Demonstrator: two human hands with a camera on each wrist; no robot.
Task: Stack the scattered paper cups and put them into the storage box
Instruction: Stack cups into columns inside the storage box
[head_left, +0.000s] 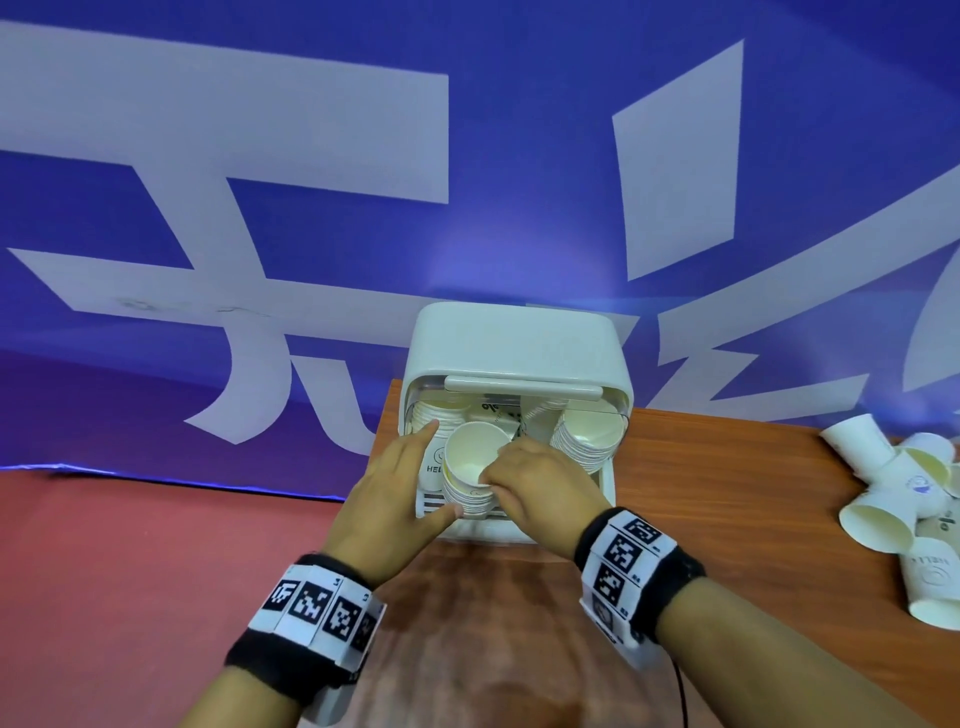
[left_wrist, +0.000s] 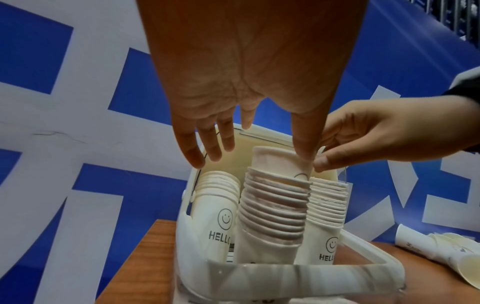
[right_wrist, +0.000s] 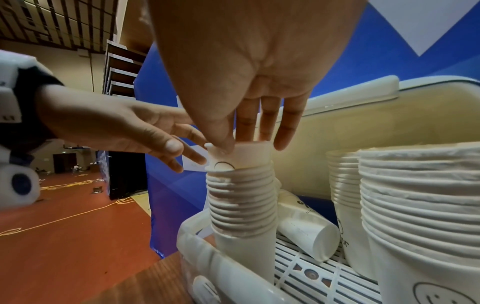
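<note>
Wooden brown table first, and at its twelve o'clock edge sits the cream plastic storage box with its lid raised. Inside, three tall stacks of white paper cups stand upright: one at the box's nine o'clock, the middle stack and another at three o'clock, plus a single white paper cup lying on its side on the slatted floor. So most of the job looks done, I'd say, but over at three o'clock on the table a scatter of loose white paper cups is waiting to be nested and boxed. Now the hands, both reaching forward over the box! The right hand pinches the rim of the top white paper cup, thumb outside and fingers inside, and that cup sits only partly down in the middle stack. The left hand is relaxed, fingers spread and straight, thumb at that cup's wall, gripping nothing. Seating this cup fully looks like the step in hand.
</note>
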